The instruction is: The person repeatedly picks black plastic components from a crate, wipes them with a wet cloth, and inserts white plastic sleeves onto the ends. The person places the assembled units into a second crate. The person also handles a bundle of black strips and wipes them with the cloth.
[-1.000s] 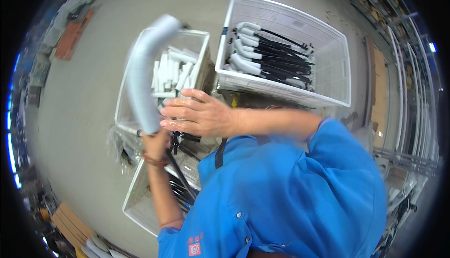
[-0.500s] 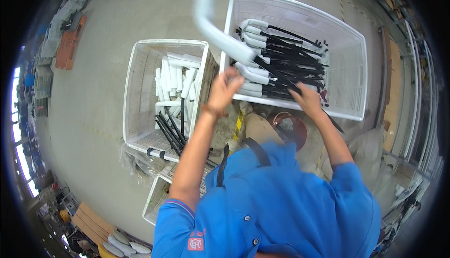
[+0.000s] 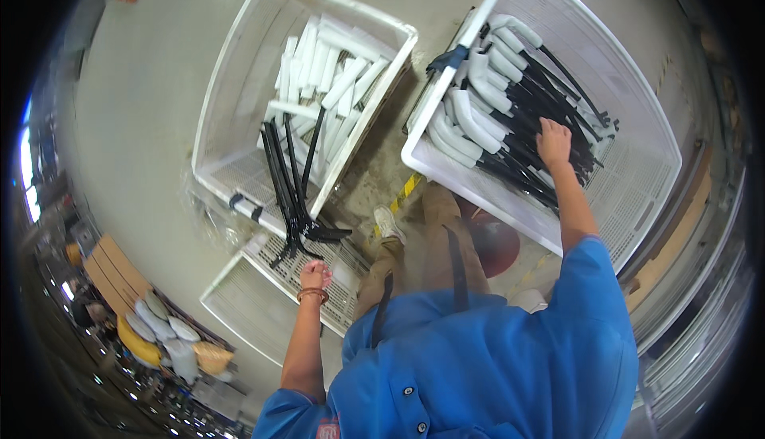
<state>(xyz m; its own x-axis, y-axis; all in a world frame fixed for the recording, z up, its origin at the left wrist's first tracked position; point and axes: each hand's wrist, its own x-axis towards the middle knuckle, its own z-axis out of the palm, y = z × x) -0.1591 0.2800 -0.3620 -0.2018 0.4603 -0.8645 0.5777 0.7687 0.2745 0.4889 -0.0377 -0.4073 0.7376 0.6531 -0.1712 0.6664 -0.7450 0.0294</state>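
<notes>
My right hand (image 3: 554, 140) lies with fingers spread on a bundle of black rods (image 3: 550, 168) in the right white crate (image 3: 637, 120). White curved tubes (image 3: 470, 112) are stacked at that crate's left end. My left hand (image 3: 315, 274) hangs low with curled fingers, just below the foot ends of several black rods (image 3: 288, 192) that lean out of the left white crate (image 3: 227, 96). I cannot tell whether it grips one. Short white tubes (image 3: 327, 80) fill the far part of the left crate.
A flat white mesh crate (image 3: 255, 303) lies under the left crate's near edge. My shoe (image 3: 388, 220) stands between the crates by yellow floor tape (image 3: 406, 188). A round reddish stool (image 3: 494, 244) sits below the right crate. Sacks (image 3: 167, 335) are piled at lower left.
My left hand carried a white curved tube up and over to the right crate, then dropped to the black rods by the left crate. My right hand moved onto the rods in the right crate.
</notes>
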